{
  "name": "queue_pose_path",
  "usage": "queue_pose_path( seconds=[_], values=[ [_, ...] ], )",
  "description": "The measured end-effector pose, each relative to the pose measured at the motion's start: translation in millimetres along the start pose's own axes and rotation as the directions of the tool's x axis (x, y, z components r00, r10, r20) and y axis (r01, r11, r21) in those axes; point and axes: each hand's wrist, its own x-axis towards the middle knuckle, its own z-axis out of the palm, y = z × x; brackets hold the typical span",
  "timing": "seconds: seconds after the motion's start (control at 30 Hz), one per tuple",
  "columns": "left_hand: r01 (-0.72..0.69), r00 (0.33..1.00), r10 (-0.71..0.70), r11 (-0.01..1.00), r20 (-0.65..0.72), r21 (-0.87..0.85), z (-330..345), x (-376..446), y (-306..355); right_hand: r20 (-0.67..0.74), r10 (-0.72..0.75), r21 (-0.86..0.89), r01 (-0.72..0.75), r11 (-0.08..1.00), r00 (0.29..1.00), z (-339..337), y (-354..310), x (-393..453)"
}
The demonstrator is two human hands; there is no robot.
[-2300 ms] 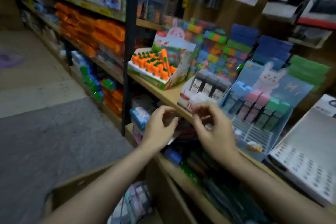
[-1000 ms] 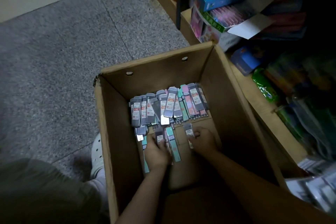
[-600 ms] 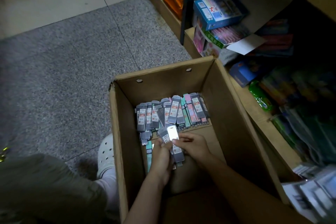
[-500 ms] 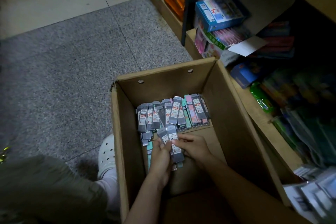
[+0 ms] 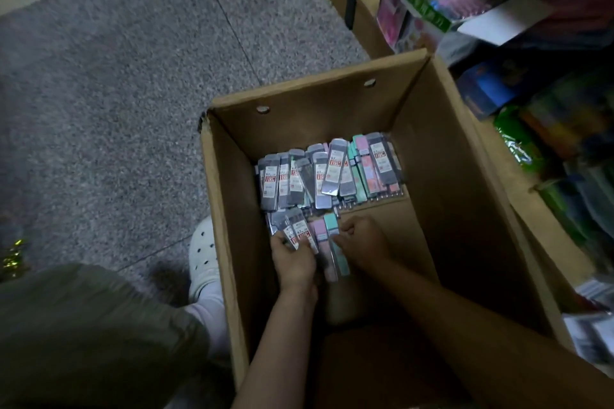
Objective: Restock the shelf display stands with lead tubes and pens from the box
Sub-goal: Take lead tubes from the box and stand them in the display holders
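Now both hands are down inside the cardboard box (image 5: 442, 156), which stands on the grey floor (image 5: 116, 93) right against the low shelf (image 5: 368, 10). The left hand (image 5: 294, 261) has its fingers curled round a small fan of grey lead tubes (image 5: 299, 232), red labels up. The right hand (image 5: 363, 242) is curled tight beside a pink tube (image 5: 320, 234) and a teal tube (image 5: 334, 236) (whether it actually pinches them I cannot tell). A loose heap of more tubes (image 5: 329, 173) lies against the box's far wall. Just left of the box, a white clog (image 5: 202, 252) shows below an olive trouser leg (image 5: 93, 335).
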Motion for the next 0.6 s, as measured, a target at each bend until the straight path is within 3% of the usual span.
queue_pose_path(
  seconds=[0.1,0.17,0.37,0.5,0.6],
  values=[
    [0.010,1.000,-0.009,0.998,-0.011,0.054,2.3,3.6,-4.0,0.018,-0.030,-0.184,0.032,0.982,0.999,7.4,-8.6,6.0],
    [0.032,0.999,-0.032,0.997,-0.002,0.072,3.4,2.9,-6.3,0.014,0.000,-0.210,0.003,0.978,1.000,7.7,-11.6,6.6],
    [-0.043,0.997,0.032,0.984,0.067,0.172,4.0,-8.3,-0.7,-0.044,0.121,0.042,-0.119,0.992,0.992,-18.9,1.4,-7.4],
    [-0.124,0.958,0.068,0.974,0.277,0.192,5.3,-31.6,21.4,-0.031,0.037,0.157,-0.031,0.987,0.999,-60.1,-0.4,-29.7],
    [-0.238,0.869,0.106,0.946,0.483,0.220,11.1,-52.2,58.4,-0.067,-0.051,0.123,0.059,0.991,0.996,-113.6,-20.9,-47.1]
  ],
)
